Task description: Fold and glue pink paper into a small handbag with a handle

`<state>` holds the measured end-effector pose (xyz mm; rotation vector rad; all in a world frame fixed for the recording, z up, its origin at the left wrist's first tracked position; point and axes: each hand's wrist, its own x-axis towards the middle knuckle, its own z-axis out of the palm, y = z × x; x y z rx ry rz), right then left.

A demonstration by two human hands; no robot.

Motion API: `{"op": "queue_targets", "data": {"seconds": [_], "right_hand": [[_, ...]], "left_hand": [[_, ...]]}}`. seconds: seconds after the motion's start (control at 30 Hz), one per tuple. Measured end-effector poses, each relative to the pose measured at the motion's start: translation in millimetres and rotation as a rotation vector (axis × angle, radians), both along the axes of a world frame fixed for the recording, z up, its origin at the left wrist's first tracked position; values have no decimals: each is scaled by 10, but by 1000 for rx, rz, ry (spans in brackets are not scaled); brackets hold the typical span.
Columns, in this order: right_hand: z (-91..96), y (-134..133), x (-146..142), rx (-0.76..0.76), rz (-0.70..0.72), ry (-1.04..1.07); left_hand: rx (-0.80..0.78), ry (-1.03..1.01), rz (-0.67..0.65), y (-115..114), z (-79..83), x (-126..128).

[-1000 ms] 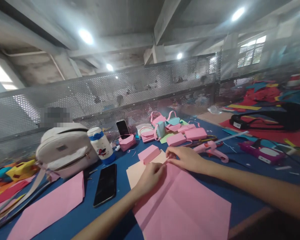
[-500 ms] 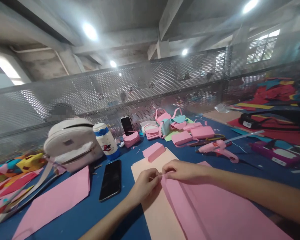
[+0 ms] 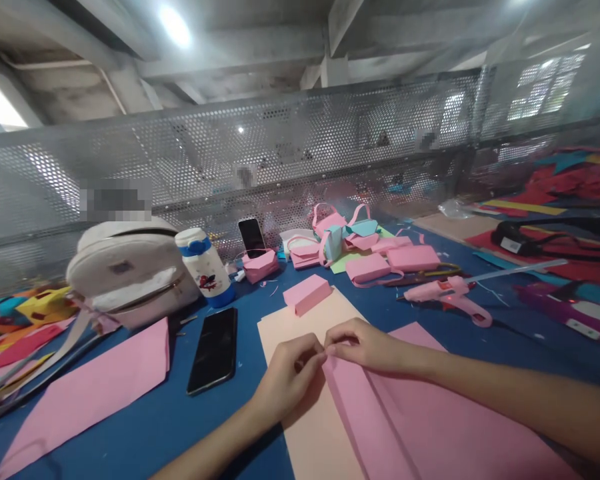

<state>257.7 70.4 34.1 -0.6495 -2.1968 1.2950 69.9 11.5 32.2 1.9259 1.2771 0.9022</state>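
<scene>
A large pink paper sheet (image 3: pixel 460 413) lies in front of me, its left side folded over in a long strip. My left hand (image 3: pixel 293 370) pinches the far corner of that fold between thumb and fingers. Right beside it, my right hand (image 3: pixel 357 343) grips the same corner, its fingers curled onto the edge. Under the pink paper is a peach-coloured sheet (image 3: pixel 315 433). Just beyond both hands stands a small folded pink paper box (image 3: pixel 307 293). The fingertips nearly meet, so the exact corner is partly hidden.
On the blue table (image 3: pixel 145 427), a black phone (image 3: pixel 213 350), a bottle (image 3: pixel 206 267) and a white backpack (image 3: pixel 130 270) stand left. Small pink paper bags (image 3: pixel 367 268) lie at the back. A pink glue gun (image 3: pixel 447 297) rests right. A perforated metal screen (image 3: pixel 290 147) runs behind.
The view has tilted down and shifted slightly. Both hands keep hold of the pink paper's corner at nearly the same spot, with little finger movement.
</scene>
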Motion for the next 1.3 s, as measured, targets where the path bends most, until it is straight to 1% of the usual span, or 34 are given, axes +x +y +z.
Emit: {"op": "queue_targets", "data": {"seconds": [0.13, 0.27, 0.4, 0.63, 0.87, 1.1, 1.3], "right_hand": [[-7, 18, 19, 44, -35, -27], [-16, 47, 43, 77, -94, -50], [-23, 54, 50, 62, -127, -33], [-44, 31, 36, -17, -114, 58], [-38, 31, 45, 31, -128, 52], [14, 28, 48, 21, -173, 42], [40, 31, 58, 71, -178, 38]], "left_hand": [[19, -4, 41, -17, 7, -6], [-46, -63, 81, 31, -18, -16], [-117, -136, 106, 78, -68, -24], [-146, -235, 145, 63, -91, -11], [-177, -211, 141, 61, -121, -17], [-170, -220, 169, 38, -100, 4], [-211, -194, 124, 36, -109, -10]]}}
